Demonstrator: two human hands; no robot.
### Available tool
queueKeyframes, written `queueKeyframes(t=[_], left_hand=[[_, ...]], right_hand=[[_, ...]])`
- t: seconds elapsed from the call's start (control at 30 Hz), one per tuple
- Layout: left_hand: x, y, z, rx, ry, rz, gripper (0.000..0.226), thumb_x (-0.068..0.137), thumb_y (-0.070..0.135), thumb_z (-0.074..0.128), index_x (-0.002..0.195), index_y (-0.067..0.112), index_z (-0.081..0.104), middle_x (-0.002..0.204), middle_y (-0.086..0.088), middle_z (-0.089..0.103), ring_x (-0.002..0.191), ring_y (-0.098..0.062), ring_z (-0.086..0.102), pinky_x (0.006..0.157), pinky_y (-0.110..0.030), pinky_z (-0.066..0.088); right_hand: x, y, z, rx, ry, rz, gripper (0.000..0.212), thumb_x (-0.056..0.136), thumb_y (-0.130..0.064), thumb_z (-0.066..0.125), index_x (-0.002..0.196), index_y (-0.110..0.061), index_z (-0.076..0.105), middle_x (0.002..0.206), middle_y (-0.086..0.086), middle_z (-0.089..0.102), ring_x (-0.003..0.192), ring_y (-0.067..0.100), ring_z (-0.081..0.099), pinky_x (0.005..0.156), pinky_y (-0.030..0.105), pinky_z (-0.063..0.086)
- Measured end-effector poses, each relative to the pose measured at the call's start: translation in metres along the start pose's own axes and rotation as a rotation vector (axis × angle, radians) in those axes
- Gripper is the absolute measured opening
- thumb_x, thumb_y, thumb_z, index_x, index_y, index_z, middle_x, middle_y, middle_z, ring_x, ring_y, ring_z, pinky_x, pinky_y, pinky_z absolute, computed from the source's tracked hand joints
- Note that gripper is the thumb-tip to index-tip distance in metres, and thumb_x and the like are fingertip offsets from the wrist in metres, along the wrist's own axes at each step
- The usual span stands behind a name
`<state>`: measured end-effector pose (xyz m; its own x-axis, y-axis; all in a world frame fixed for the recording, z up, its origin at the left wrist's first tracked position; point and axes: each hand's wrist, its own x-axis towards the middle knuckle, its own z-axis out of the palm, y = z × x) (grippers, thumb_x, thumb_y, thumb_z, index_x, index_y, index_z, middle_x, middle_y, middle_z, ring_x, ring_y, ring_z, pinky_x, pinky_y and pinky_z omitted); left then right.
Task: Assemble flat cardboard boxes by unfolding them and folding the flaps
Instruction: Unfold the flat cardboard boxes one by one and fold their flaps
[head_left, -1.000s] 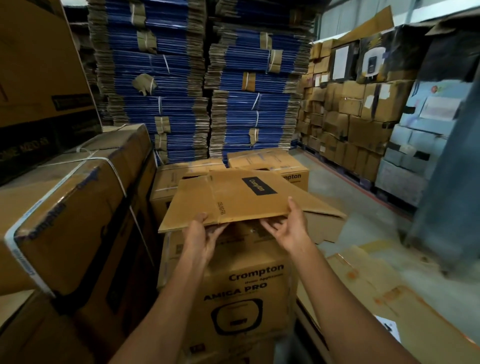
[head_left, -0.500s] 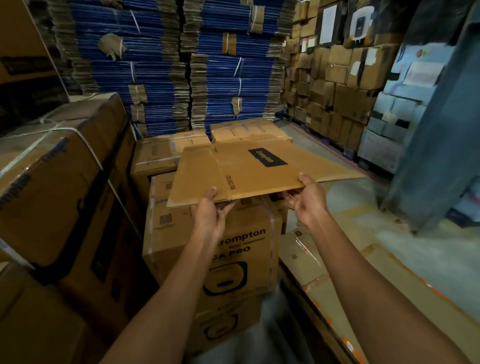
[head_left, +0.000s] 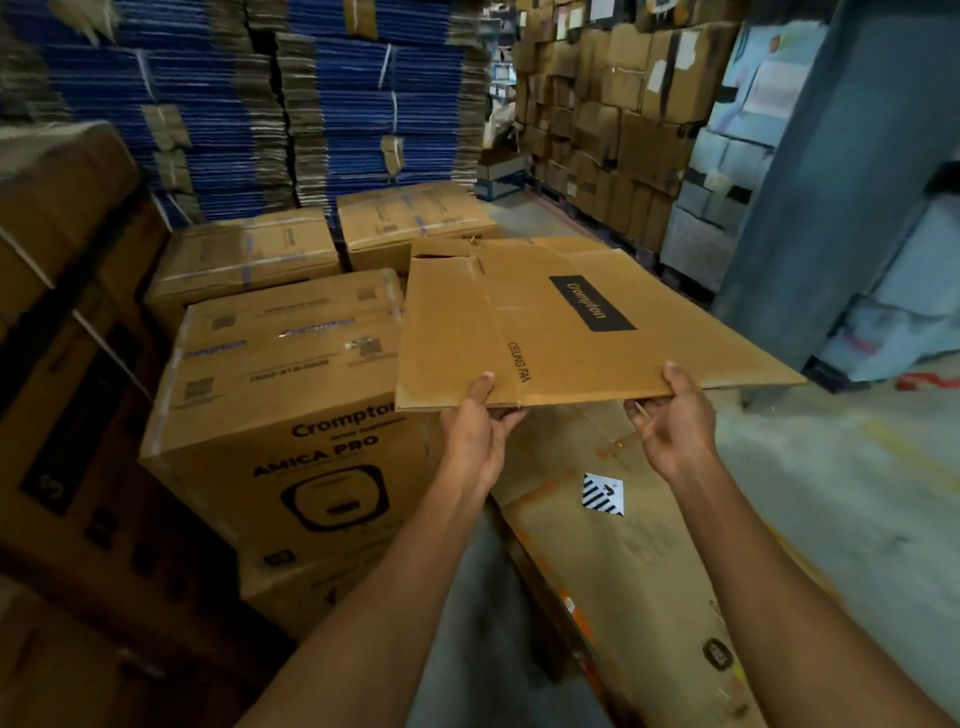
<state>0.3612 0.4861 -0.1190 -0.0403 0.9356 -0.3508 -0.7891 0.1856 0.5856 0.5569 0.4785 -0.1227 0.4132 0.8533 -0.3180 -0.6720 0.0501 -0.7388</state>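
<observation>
While flat box (head_left: 561, 322) stays unopened, left hand (head_left: 475, 436) and right hand (head_left: 675, 421) pinch near edge, grip clenched on cardboard, level for unfolding.

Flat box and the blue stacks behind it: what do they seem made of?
Flat box: brown corrugated cardboard, matte; fold creases, cut flap slots and a thin edge show it. Blue stacks: probably bundled flat cardboard with blue-printed faces; layered brown edges show at the ends, but blur leaves it open.
</observation>
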Motion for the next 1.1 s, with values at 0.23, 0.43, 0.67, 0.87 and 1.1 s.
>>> queueKeyframes(t=[0.23, 0.43, 0.67, 0.87, 1.1], left_hand=[[-0.006, -0.112, -0.027, 0.069, 0.154, -0.139, 0.048, 0.099, 0.006, 0.06, 0.144, 0.012, 0.045, 0.125, -0.017, 0.068, 0.103, -0.031, 0.07, 0.074, -0.045, 0.058], [0.001, -0.18, -0.065, 0.133, 0.248, -0.259, 0.037, 0.102, 0.007, 0.056, 0.138, 0.016, 0.05, 0.119, -0.013, 0.07, 0.106, -0.031, 0.068, 0.083, -0.046, 0.057], [0.001, -0.241, -0.13, 0.213, 0.49, -0.31, 0.028, 0.08, 0.017, 0.08, 0.093, 0.003, 0.06, 0.066, -0.012, 0.067, 0.061, -0.024, 0.056, 0.048, -0.029, 0.055], [0.001, -0.278, -0.14, 0.088, 0.618, -0.477, 0.043, 0.094, 0.004, 0.068, 0.132, -0.006, 0.05, 0.103, -0.028, 0.07, 0.091, -0.04, 0.062, 0.052, -0.04, 0.062], [-0.008, -0.301, -0.152, 0.105, 0.609, -0.752, 0.029, 0.1, 0.008, 0.059, 0.121, -0.01, 0.05, 0.098, -0.029, 0.06, 0.081, -0.039, 0.058, 0.04, -0.048, 0.054]], right_hand=[[0.028, 0.009, -0.121, -0.079, 0.102, 0.121, 0.013, 0.105, -0.027, 0.053, 0.101, -0.015, 0.057, 0.065, -0.001, 0.055, 0.049, 0.01, 0.043, 0.042, 0.023, 0.034], [0.051, 0.035, -0.196, -0.219, 0.203, 0.237, 0.019, 0.104, -0.031, 0.056, 0.096, -0.013, 0.058, 0.056, 0.0, 0.05, 0.054, 0.015, 0.04, 0.054, 0.03, 0.028], [0.072, 0.066, -0.249, -0.454, 0.331, 0.366, 0.027, 0.1, -0.026, 0.065, 0.089, -0.003, 0.058, 0.061, 0.01, 0.05, 0.044, 0.017, 0.041, 0.039, 0.023, 0.031], [0.087, 0.091, -0.29, -0.407, 0.587, 0.36, 0.034, 0.093, -0.02, 0.074, 0.077, -0.003, 0.049, 0.072, 0.015, 0.05, 0.044, 0.017, 0.039, 0.036, 0.017, 0.034], [0.084, 0.096, -0.316, -0.537, 0.724, 0.343, 0.038, 0.098, -0.026, 0.068, 0.078, 0.001, 0.051, 0.085, 0.019, 0.055, 0.068, 0.026, 0.05, 0.052, 0.03, 0.046]])
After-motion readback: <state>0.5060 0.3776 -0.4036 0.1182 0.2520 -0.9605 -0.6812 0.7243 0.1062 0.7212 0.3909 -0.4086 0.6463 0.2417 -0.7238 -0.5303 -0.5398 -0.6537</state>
